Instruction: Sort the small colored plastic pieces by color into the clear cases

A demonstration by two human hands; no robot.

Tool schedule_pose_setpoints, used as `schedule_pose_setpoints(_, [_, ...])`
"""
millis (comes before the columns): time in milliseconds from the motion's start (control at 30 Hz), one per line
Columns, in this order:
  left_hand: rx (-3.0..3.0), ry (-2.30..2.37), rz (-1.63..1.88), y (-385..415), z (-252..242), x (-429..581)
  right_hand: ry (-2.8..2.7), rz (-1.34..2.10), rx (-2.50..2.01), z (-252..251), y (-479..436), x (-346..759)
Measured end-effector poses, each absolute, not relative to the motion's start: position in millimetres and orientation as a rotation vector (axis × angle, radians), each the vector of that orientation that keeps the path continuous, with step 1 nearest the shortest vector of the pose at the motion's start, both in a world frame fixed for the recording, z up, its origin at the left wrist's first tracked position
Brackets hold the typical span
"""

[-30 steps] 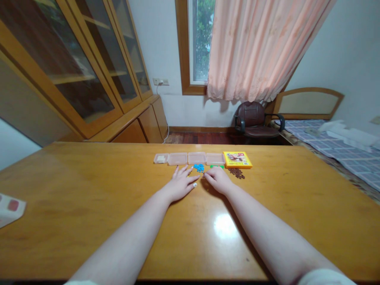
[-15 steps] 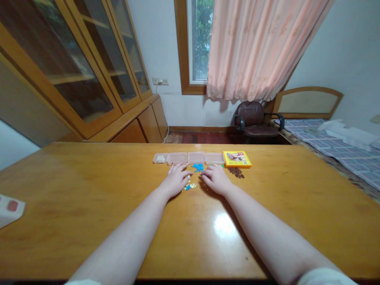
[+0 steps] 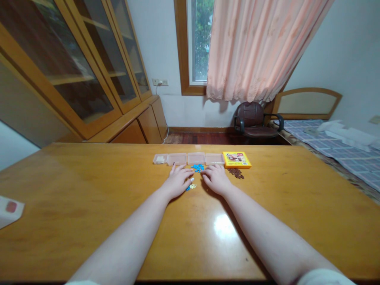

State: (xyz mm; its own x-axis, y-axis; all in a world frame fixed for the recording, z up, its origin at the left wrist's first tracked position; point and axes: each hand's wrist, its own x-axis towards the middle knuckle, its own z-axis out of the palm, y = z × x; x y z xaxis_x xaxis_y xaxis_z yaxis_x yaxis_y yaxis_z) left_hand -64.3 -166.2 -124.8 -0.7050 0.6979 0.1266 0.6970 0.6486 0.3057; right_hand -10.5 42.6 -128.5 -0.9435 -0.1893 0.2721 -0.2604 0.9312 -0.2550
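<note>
My left hand (image 3: 178, 182) lies palm down with its fingers spread, partly covering a small mixed pile of pale yellow pieces (image 3: 193, 186) and blue ones. Between my two hands sits a loose heap of small blue pieces (image 3: 198, 168). My right hand (image 3: 217, 179) rests on the table to the right of that heap, its fingers bent and the thumb apart; whatever is under its palm is hidden. Small brown pieces (image 3: 236, 173) lie to the right of my right hand.
Several shallow clear plastic trays (image 3: 196, 158) stand in a row behind my hands, with a yellow box (image 3: 236, 159) at their right end. A white object with a red patch (image 3: 11, 210) is at the table's left edge. A brown armchair (image 3: 252, 118) stands beyond the table.
My left hand has shifted slightly right, its thumb now covering more of the mixed pile. The green bits behind my right hand no longer show. My right hand has barely moved.
</note>
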Motion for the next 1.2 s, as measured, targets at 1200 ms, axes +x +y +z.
schedule_pose_setpoints(1200, [1.078,2.707,0.339,-189.2,-81.6,-55.2,-2.826,0.549,0.472,-123.6,41.8,-5.5])
